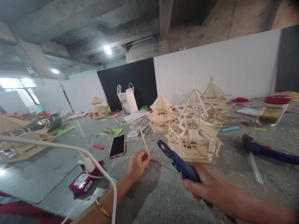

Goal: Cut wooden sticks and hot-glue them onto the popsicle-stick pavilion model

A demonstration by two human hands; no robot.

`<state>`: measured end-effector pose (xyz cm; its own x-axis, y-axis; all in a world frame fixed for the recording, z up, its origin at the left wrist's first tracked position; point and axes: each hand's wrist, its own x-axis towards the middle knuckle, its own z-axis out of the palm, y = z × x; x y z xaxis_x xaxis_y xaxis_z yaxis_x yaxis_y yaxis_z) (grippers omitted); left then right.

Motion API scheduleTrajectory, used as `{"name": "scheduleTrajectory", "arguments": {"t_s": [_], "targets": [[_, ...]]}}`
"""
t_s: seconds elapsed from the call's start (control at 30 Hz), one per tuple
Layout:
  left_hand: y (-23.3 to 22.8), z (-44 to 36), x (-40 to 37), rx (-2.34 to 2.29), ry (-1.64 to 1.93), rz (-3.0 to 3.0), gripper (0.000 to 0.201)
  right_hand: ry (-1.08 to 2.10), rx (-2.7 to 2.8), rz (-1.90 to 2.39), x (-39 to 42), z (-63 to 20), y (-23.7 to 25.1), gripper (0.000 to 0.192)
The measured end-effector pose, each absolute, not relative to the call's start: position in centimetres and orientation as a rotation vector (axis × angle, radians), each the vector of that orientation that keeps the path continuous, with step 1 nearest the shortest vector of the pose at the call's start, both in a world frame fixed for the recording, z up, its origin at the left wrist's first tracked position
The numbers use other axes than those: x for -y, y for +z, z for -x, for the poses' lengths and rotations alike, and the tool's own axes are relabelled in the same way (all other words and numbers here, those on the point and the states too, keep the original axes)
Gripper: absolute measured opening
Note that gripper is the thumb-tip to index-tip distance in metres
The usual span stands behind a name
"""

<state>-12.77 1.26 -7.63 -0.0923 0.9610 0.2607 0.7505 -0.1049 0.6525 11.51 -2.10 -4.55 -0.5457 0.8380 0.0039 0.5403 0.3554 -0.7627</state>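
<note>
Left hand [137,164] pinches thin wooden stick [144,140].

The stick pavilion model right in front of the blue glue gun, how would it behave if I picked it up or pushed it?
The stick pavilion model looks light for its size, being mostly open lattice of thin wooden sticks. It is probably fragile: railings and roof struts are slender and could snap under pinching fingers. Its wide flat base suggests it would slide on the concrete floor rather than tip.
</note>
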Motion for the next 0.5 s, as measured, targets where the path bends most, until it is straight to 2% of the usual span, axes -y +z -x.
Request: {"name": "scheduleTrajectory", "arguments": {"t_s": [0.5], "targets": [[-7.61,12.60,-1.71,-1.847,1.010,-1.913,0.019,1.206,2.184,1.168,1.92,-11.84,-5.22,0.013]]}}
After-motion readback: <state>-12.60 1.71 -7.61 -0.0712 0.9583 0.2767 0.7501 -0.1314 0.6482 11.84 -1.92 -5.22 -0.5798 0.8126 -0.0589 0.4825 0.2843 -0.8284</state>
